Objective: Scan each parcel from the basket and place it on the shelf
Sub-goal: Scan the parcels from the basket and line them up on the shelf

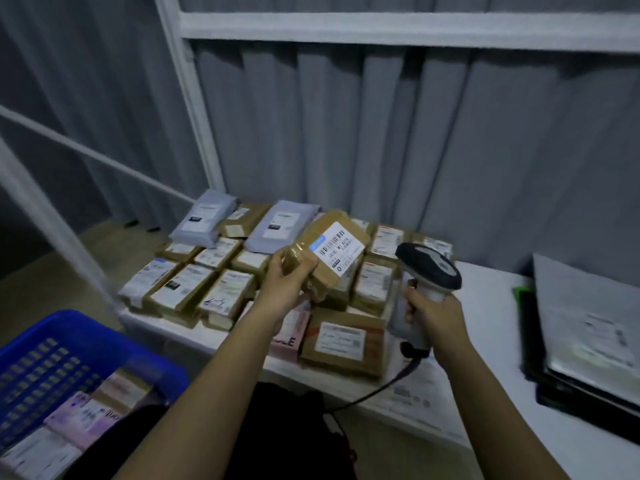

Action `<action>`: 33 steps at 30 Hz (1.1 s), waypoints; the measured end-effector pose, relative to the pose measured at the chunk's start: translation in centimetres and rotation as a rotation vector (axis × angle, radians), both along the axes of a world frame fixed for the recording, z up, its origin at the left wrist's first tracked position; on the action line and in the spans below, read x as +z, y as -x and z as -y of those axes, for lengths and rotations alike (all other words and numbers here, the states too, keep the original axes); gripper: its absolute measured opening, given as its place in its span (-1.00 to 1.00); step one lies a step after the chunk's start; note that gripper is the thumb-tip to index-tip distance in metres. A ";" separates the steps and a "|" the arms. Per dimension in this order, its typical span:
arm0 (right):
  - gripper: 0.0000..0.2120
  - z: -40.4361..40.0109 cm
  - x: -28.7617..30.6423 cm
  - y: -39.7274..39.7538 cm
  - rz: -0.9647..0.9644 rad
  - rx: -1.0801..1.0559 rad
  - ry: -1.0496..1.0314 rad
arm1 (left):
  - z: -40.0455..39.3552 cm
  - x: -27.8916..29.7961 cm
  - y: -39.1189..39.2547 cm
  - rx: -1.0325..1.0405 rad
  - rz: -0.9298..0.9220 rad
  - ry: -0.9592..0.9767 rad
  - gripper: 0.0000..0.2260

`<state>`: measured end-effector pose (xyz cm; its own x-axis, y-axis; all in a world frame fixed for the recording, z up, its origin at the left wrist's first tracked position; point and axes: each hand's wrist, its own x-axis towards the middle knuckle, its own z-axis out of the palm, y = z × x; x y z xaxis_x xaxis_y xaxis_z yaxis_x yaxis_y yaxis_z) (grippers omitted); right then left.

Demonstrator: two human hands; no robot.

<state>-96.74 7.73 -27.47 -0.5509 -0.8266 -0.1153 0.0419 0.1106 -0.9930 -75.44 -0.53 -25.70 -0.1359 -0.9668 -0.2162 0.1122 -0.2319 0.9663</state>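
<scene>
A brown parcel [323,252] is held up in the left hand [289,278], above the rows of parcels on the shelf [242,344]. The left grip is clamped on the parcel's near-left end — thumb on top, fingers curled beneath. The parcel is tilted, its white barcode label [341,249] turned up and toward the right.

A scanner [427,271] is held in the right hand [436,317], the grip wrapped round its pale handle. The dark head of the scanner is raised just to the right of the parcel, near it but apart from it. A black cable [372,393] runs from the base of the handle down and to the left.

Brown boxes and two grey mailer bags [204,218] are laid close together across the white shelf, most with labels facing up. A pink parcel [289,332] and a larger brown box [343,342] lie at the near edge, below the held parcel.

At lower left a blue basket [74,344] is seen, with several parcels in it — pink and pale ones, their labels too blurred to be read. At right, what appears to be a flat grey bag [585,317] is stacked on dark items on the shelf. A grey curtain [381,133] hangs behind the white shelf frame [194,98].
</scene>
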 end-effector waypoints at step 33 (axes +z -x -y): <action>-0.71 8.1 -11.0 15.1 0.113 -0.313 -0.220 | 3.3 -10.8 24.5 -0.507 0.515 -0.087 -0.79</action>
<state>-111.79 -0.41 -38.47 -0.7456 -0.5699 -0.3454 0.2151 0.2847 -0.9342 -99.97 -3.85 -36.53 -0.4228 -0.7885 -0.4467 -0.4931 -0.2134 0.8434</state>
